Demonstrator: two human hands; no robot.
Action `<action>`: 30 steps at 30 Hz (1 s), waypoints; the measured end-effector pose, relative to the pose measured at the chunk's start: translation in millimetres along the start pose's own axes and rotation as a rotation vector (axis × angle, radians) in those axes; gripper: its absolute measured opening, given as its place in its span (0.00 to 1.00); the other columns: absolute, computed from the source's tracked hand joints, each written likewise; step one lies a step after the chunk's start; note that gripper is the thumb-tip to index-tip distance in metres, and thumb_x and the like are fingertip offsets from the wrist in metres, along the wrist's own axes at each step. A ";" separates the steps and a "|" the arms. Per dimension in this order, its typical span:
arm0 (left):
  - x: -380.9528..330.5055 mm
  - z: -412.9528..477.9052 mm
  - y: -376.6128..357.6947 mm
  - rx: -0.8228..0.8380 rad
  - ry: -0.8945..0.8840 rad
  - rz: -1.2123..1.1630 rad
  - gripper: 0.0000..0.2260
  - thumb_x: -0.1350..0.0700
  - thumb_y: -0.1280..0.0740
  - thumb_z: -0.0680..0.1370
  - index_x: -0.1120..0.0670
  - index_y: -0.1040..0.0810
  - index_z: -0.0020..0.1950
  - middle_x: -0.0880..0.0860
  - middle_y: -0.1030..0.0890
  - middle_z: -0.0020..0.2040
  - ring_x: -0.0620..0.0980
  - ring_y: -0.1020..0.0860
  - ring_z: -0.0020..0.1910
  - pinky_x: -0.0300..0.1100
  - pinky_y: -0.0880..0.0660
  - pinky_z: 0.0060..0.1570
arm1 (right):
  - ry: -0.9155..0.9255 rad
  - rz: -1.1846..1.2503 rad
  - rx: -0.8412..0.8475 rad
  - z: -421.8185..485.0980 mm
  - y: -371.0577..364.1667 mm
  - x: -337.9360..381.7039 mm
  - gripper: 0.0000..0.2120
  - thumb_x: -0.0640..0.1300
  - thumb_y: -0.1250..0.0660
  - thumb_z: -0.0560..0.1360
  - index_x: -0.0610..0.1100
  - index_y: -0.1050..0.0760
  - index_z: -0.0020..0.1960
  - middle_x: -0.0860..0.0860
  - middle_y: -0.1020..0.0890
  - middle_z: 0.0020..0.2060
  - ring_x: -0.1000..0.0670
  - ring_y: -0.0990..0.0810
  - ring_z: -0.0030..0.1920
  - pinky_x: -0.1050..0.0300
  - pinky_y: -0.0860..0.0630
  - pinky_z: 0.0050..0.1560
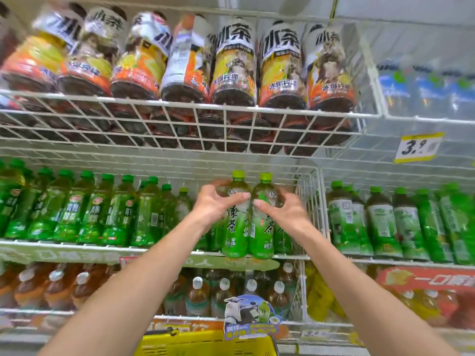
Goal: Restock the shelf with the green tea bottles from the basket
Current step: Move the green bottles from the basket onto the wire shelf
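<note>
Gripping two green tea bottles, left hand (217, 204) round the left bottle (235, 235), right hand (281, 210) round the right bottle (261, 240). Standing upright, touching, bases at the front edge of the middle shelf (77, 244), slot seemingly straight behind, beside the wire divider (312, 201). Yellow basket (205, 345) low, near the body.
</note>
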State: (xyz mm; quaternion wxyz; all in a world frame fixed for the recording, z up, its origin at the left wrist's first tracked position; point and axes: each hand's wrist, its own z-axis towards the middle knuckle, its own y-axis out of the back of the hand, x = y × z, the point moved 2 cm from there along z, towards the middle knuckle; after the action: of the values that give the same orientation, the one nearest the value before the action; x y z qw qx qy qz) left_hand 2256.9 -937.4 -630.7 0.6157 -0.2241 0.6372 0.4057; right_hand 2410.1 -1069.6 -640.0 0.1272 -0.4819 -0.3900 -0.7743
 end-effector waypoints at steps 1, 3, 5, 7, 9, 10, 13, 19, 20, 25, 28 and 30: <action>2.2 4.4 0.8 -0.009 0.022 0.019 0.44 0.38 0.17 0.61 0.49 0.28 0.73 0.58 0.21 0.67 0.54 0.20 0.59 0.51 0.23 0.62 | -0.002 -0.001 -0.008 2.0 -1.2 -1.4 0.41 0.63 0.23 0.69 0.53 0.34 0.76 0.52 0.26 0.71 0.48 0.27 0.71 0.57 0.32 0.63; 3.8 10.4 4.9 0.007 0.087 0.034 0.47 0.40 0.17 0.60 0.48 0.30 0.75 0.59 0.23 0.69 0.54 0.20 0.57 0.47 0.21 0.58 | -0.005 -0.006 0.002 6.4 -3.6 -4.0 0.41 0.60 0.23 0.70 0.52 0.35 0.77 0.51 0.27 0.72 0.48 0.27 0.71 0.58 0.32 0.62; 4.2 11.6 8.5 0.120 0.115 0.038 0.50 0.44 0.15 0.60 0.47 0.33 0.78 0.60 0.26 0.72 0.56 0.20 0.59 0.51 0.21 0.60 | -0.009 -0.030 0.044 11.3 -6.0 -5.8 0.43 0.62 0.23 0.68 0.55 0.37 0.77 0.52 0.28 0.73 0.48 0.28 0.71 0.55 0.31 0.65; 4.6 12.2 12.5 0.194 0.113 0.025 0.47 0.50 0.16 0.63 0.48 0.35 0.78 0.62 0.28 0.73 0.59 0.21 0.63 0.54 0.22 0.63 | -0.032 -0.046 0.066 16.9 -7.1 -7.5 0.44 0.63 0.22 0.66 0.57 0.36 0.77 0.53 0.29 0.74 0.47 0.29 0.71 0.52 0.30 0.67; 6.2 17.5 18.7 0.164 0.078 0.046 0.44 0.51 0.16 0.64 0.47 0.32 0.77 0.60 0.25 0.70 0.56 0.19 0.58 0.53 0.19 0.58 | -0.040 -0.028 0.061 22.6 -10.4 -8.2 0.43 0.63 0.21 0.65 0.55 0.34 0.75 0.53 0.27 0.72 0.47 0.28 0.71 0.53 0.31 0.66; 5.5 19.9 22.6 0.143 0.051 0.083 0.43 0.49 0.15 0.63 0.47 0.30 0.75 0.57 0.22 0.66 0.54 0.17 0.54 0.52 0.18 0.55 | -0.032 -0.013 0.052 24.7 -13.4 -6.0 0.43 0.63 0.21 0.65 0.53 0.33 0.75 0.54 0.26 0.71 0.48 0.27 0.69 0.55 0.31 0.66; 2.9 32.0 41.9 0.128 -0.004 0.152 0.27 0.46 0.15 0.62 0.40 0.22 0.57 0.41 0.17 0.51 0.48 0.16 0.49 0.51 0.17 0.52 | -0.001 0.065 0.065 32.9 -32.8 5.0 0.39 0.60 0.21 0.67 0.53 0.31 0.73 0.60 0.25 0.62 0.52 0.25 0.64 0.59 0.29 0.62; 33.6 49.3 85.5 0.032 -0.022 0.205 0.27 0.57 0.18 0.68 0.44 0.27 0.61 0.41 0.21 0.50 0.48 0.18 0.50 0.53 0.17 0.49 | -0.045 0.009 0.151 63.1 -109.2 14.3 0.41 0.60 0.22 0.68 0.48 0.33 0.75 0.53 0.24 0.68 0.48 0.25 0.67 0.52 0.26 0.67; 45.0 53.5 91.0 0.002 0.003 0.215 0.29 0.56 0.18 0.67 0.45 0.27 0.63 0.42 0.20 0.52 0.49 0.18 0.52 0.54 0.18 0.53 | -0.057 -0.006 0.176 66.9 -123.2 11.4 0.41 0.59 0.22 0.69 0.48 0.33 0.75 0.52 0.24 0.68 0.47 0.24 0.67 0.51 0.26 0.66; 85.4 82.9 101.8 -0.105 0.026 0.311 0.32 0.52 0.16 0.65 0.49 0.24 0.66 0.48 0.17 0.56 0.52 0.19 0.55 0.53 0.20 0.58 | -0.045 -0.052 0.201 85.6 -159.6 -1.7 0.40 0.58 0.23 0.71 0.45 0.34 0.76 0.50 0.24 0.69 0.46 0.24 0.68 0.56 0.27 0.66; 95.8 98.9 100.7 -0.091 -0.001 0.405 0.23 0.52 0.17 0.64 0.45 0.18 0.57 0.43 0.15 0.51 0.46 0.18 0.53 0.44 0.23 0.56 | -0.049 -0.045 0.209 95.0 -167.1 -10.2 0.38 0.60 0.24 0.70 0.45 0.30 0.74 0.52 0.22 0.66 0.49 0.23 0.65 0.60 0.28 0.60; 100.7 107.0 99.6 -0.069 -0.004 0.443 0.21 0.52 0.17 0.64 0.45 0.17 0.56 0.41 0.15 0.49 0.42 0.18 0.50 0.40 0.23 0.54 | -0.073 -0.002 0.219 98.0 -172.2 -15.7 0.36 0.59 0.23 0.70 0.46 0.29 0.72 0.54 0.21 0.64 0.50 0.22 0.65 0.60 0.28 0.60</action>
State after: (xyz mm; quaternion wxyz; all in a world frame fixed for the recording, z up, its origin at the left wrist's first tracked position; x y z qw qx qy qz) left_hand 2229.0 -774.2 -694.6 0.5046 -0.0988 0.6553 0.5533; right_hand 2382.8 -887.0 -713.5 0.1639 -0.4926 -0.4773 -0.7090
